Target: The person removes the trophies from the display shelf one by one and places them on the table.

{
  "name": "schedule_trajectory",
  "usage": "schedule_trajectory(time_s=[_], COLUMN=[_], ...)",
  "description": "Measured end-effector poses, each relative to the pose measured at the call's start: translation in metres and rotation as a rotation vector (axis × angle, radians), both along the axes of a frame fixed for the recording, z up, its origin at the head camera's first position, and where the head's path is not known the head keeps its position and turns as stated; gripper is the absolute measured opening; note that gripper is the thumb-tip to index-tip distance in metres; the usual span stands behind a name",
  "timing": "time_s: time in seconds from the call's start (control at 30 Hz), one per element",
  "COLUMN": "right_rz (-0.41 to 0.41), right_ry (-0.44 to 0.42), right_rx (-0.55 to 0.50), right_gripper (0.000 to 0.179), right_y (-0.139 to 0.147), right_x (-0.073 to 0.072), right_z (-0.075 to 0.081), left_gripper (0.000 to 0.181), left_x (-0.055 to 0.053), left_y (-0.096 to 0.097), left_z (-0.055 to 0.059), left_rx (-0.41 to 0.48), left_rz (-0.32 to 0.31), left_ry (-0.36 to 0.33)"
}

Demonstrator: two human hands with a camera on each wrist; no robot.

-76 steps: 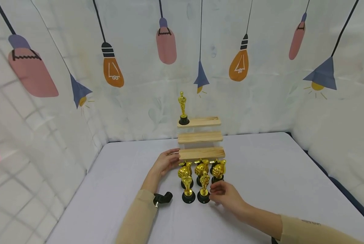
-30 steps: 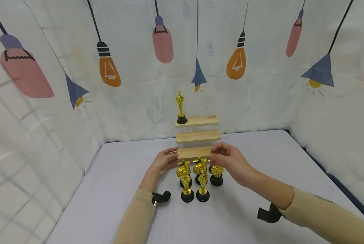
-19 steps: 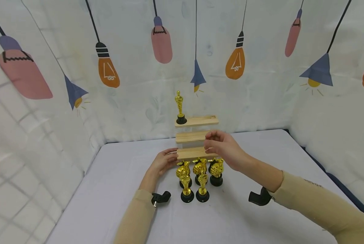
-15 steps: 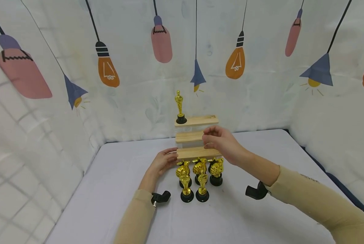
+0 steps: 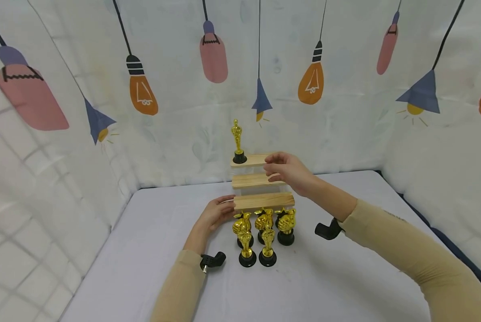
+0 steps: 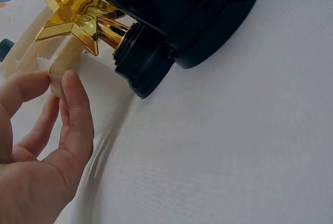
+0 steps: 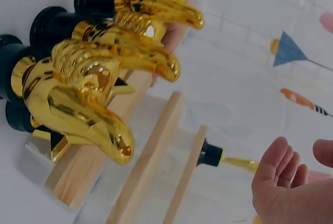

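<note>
My left hand (image 5: 216, 214) pinches the left end of the lowest board of a three-step wooden shelf (image 5: 264, 201); in the left wrist view its thumb and fingertips meet the wood (image 6: 63, 65). My right hand (image 5: 288, 172) is in the air before the upper steps, fingers loosely curved, nothing visible between them in the right wrist view. A golden figure statuette (image 5: 237, 138) with a black base stands on the top step's left end. Before the shelf stand two figure statuettes (image 5: 267, 246), three golden thumbs-up trophies (image 5: 286, 221) and star trophies (image 6: 78, 18), partly hidden.
A white cloth covers the table (image 5: 151, 268). Behind it hangs a white curtain (image 5: 176, 134) printed with lamps and bulbs. Black wrist cameras (image 5: 213, 260) sit on both forearms.
My right hand has risen from beside the front-row statuettes, past the lower steps, up to the top step, moving slightly left. My left hand has stayed at the lowest board.
</note>
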State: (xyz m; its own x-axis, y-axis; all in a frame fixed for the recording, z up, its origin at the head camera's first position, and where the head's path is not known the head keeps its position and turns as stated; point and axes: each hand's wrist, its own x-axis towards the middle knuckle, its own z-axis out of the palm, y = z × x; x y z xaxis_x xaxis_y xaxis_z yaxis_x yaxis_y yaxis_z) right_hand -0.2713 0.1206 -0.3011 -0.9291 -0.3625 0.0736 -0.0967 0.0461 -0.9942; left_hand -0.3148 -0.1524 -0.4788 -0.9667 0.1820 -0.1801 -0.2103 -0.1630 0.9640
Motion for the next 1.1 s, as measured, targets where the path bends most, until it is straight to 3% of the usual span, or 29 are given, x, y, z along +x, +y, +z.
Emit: schedule_trajectory(time_s=[0.53, 0.8, 1.1], right_rz=[-0.079, -0.102, -0.091], right_ry=[-0.031, -0.067, -0.069], right_rx=[0.063, 0.074, 0.093], right_gripper=[0.034, 0.041, 0.041], right_y=[-0.012, -0.018, -0.024], right_x=[-0.049, -0.065, -0.081], right_z=[-0.005, 0.001, -0.006], left_gripper=[0.048, 0.047, 0.048], left_x=[-0.003, -0.002, -0.002], left_y=[-0.002, -0.001, -0.003], left_z=[-0.003, 0.001, -0.002], left_rx=[0.026, 0.031, 0.036], left_rz=[0.013, 0.018, 0.024], left_ry=[-0.029, -0.031, -0.030])
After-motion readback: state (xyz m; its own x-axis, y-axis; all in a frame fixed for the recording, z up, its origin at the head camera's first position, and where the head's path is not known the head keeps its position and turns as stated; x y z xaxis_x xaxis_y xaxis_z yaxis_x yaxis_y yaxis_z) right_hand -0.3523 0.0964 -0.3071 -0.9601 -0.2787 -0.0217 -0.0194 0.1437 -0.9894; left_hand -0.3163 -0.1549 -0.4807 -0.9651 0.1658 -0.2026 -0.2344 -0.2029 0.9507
